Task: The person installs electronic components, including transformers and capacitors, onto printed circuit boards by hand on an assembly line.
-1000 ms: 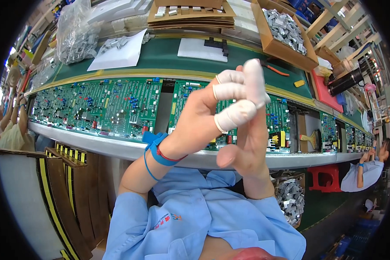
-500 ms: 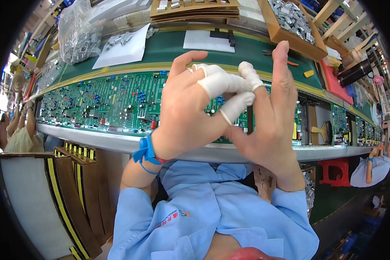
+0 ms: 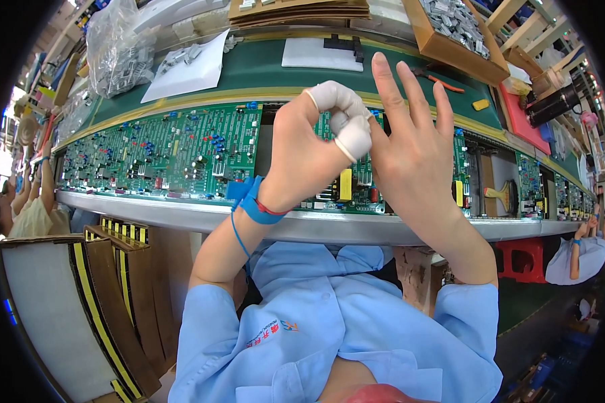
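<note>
My left hand point(image 3: 299, 156) wears white finger cots point(image 3: 336, 96). Its thumb and fingers curl round into a closed ring above the line of green circuit boards point(image 3: 168, 144). A blue wrist strap point(image 3: 259, 205) with a thin cord circles that wrist. My right hand point(image 3: 415, 164) meets the left fingertips with its thumb and index finger, which are mostly hidden; its other three fingers stretch out, spread. Whatever is pinched between the fingertips is too small or covered to make out. Under the hands lies a board with a yellow block-shaped component point(image 3: 345, 185).
A metal rail point(image 3: 181, 207) edges the line. Behind stand a bag of metal parts point(image 3: 117, 64), a white sheet point(image 3: 188, 70), a foam pad point(image 3: 309, 55), orange-handled pliers point(image 3: 447, 84) and a carton of metal pieces point(image 3: 454, 27). A brush point(image 3: 501, 195) lies right. Other people sit at both ends.
My right hand has turned, its fingers now fanned out, and both hands have drawn into a tighter pinch. My left hand has shifted slightly right, uncovering the board below.
</note>
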Action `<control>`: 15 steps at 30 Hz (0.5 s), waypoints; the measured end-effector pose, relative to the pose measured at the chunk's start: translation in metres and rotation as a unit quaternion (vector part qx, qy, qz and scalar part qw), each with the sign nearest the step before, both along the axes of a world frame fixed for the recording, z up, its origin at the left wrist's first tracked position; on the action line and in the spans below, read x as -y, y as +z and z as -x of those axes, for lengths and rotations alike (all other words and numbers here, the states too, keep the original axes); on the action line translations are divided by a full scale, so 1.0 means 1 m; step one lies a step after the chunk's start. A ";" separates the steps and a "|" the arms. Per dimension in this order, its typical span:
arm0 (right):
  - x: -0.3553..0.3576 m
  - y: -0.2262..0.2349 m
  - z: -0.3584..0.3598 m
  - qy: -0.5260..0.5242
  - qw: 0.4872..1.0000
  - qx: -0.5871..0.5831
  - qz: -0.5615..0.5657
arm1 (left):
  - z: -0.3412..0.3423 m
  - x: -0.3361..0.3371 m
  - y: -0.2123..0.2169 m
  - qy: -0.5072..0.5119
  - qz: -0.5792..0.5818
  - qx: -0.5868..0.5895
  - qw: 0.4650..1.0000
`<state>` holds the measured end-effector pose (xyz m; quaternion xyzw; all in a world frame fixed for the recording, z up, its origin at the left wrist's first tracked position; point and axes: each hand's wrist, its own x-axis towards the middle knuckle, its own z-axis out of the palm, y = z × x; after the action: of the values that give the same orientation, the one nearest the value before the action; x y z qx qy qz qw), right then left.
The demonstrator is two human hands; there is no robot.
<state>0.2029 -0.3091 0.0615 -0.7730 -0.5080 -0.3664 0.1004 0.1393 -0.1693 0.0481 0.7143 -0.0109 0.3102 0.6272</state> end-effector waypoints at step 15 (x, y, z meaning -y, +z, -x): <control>0.012 -0.001 0.009 0.410 0.625 -0.652 -0.128 | 0.019 0.006 -0.006 -0.067 0.159 0.041 0.984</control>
<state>0.1935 -0.3209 0.0602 -0.5012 -0.5217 0.2513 0.6430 0.1206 -0.1748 0.0420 0.5897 -0.0353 0.2945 0.7512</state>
